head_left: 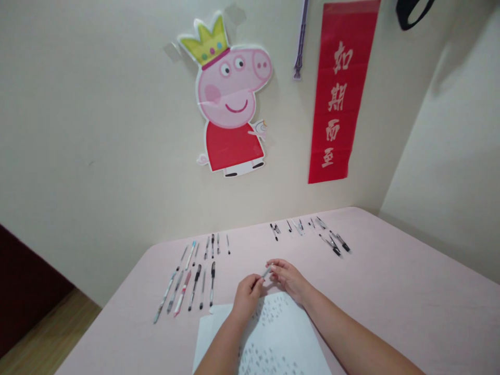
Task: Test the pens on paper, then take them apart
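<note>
Pen [267, 271], slim and greyish, is held up slantwise between the two hands, just beyond the far edge of the marked paper [283, 330] and around the middle of the pink surface [394, 291]. From where I stand, the left hand [247, 293] has its fingers curled closed about the lower end, while the right hand [289, 278] pinches the upper end between fingertips, its other fingers loosely bent. Toward the surface's left edge lie two rows of pens: a front row [212, 284] and a back row [213, 246], which sits nearer the far left corner. Along the far edge, toward the right corner, lie more slim pieces [289, 226], some too small to identify, with a black-ended pen [344, 242] among the nearest.
</note>
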`<state>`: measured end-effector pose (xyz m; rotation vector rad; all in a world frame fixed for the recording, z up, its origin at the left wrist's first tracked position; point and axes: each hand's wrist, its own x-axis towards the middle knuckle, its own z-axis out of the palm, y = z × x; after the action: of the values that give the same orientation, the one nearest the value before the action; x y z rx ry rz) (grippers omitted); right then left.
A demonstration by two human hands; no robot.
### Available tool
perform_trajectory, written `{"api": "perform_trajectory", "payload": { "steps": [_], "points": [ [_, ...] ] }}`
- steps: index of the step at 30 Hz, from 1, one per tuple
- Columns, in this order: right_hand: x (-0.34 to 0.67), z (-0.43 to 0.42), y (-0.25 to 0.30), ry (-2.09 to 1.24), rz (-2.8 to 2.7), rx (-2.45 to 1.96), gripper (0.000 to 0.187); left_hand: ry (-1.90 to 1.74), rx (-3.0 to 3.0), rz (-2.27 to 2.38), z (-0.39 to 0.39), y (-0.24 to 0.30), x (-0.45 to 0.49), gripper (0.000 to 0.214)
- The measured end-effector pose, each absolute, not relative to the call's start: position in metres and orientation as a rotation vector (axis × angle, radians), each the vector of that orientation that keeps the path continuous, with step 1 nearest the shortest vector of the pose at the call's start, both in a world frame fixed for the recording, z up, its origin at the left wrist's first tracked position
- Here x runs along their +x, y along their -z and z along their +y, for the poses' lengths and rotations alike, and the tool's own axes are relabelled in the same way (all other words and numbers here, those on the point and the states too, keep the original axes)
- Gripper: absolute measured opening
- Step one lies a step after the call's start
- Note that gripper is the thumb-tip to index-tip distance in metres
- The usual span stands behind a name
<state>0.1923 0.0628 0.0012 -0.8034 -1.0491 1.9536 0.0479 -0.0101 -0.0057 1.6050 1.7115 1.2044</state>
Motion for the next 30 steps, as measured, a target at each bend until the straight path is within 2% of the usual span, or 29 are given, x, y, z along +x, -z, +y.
{"api": "perform_trajectory", "payload": {
  "steps": [8, 11, 17, 22, 30],
  "points": [
    [0.1910, 0.0671, 0.0077, -1.935, -1.020, -0.834, 0.030, -1.144, 1.660, 1.732, -0.0118, 0.0009, 0.0487, 0.032],
    [0.1937, 0.0668, 0.0044, -1.954, -1.041, -0.765, 0.034, -1.141, 1.660, 1.735, -0.0119, 0.0001, 0.0484, 0.035],
    [0.1909, 0.0657, 0.0061, -1.882, -1.006, -0.833, 0.029, -1.121, 1.705, 1.739, -0.0119, 0.0013, 0.0474, 0.032],
    [0.1934, 0.0664, 0.0043, -1.955, -0.991, -0.811, 0.029, -1.070, 1.754, 1.835, -0.0132, 0.0006, 0.0439, 0.031],
    [0.1879, 0.0662, 0.0109, -1.771, -1.137, -0.832, 0.042, -1.037, 1.935, 1.910, -0.0154, -0.0031, 0.0415, 0.027]
  ]
}}
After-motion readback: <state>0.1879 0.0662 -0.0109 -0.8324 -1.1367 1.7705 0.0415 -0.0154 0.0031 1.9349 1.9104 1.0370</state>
